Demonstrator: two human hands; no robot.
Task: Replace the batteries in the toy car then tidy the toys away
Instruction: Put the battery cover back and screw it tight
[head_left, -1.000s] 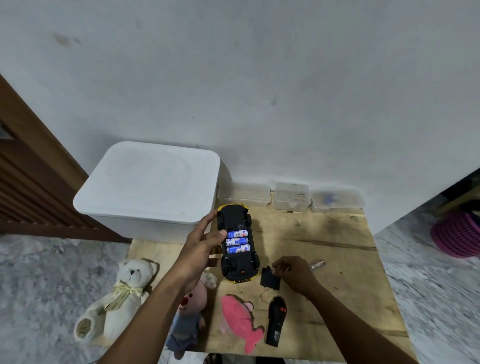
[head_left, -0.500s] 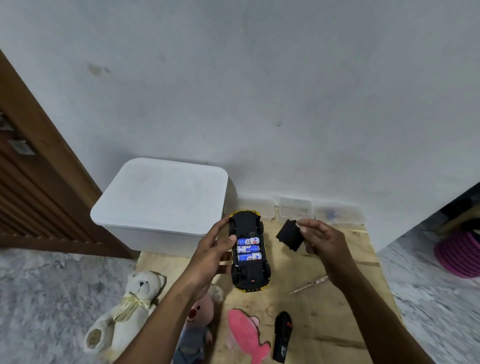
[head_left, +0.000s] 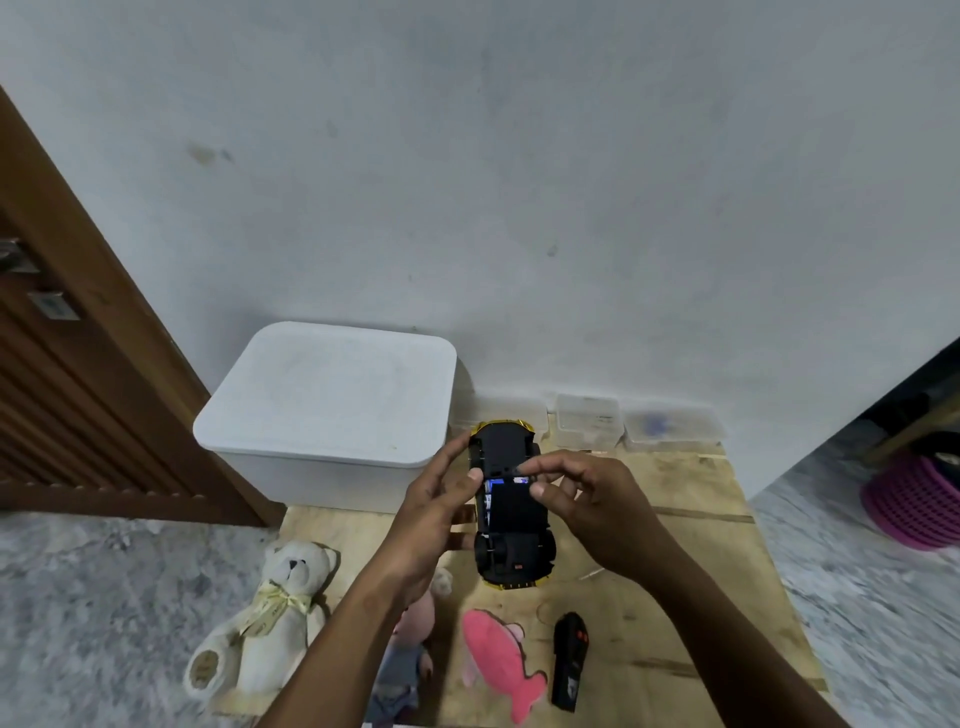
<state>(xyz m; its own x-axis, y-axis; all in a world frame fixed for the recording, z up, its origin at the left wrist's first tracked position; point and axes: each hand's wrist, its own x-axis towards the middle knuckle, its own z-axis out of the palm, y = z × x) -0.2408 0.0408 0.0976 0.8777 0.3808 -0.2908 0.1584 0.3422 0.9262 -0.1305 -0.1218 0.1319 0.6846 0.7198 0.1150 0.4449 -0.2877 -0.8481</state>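
Observation:
A yellow toy car (head_left: 506, 556) is held upside down above the wooden board (head_left: 685, 587), its black underside facing me. My left hand (head_left: 436, 512) grips its left side. My right hand (head_left: 582, 493) pinches the black battery cover (head_left: 511, 506) flat over the battery bay; only a sliver of the blue batteries (head_left: 488, 488) shows at the cover's upper left edge. A black remote control (head_left: 569, 660) lies on the board near me.
A big white lidded bin (head_left: 332, 405) stands at the back left. Three small clear boxes (head_left: 587, 421) line the wall. A white teddy bear (head_left: 270, 618), a pink plush doll (head_left: 415, 623) and a pink plush fish (head_left: 501, 660) lie at the front. A purple basket (head_left: 919, 499) sits far right.
My right hand picked the battery cover up off the board, carried it over and set it on the car's battery bay, hiding most of the batteries. My left hand kept hold of the car.

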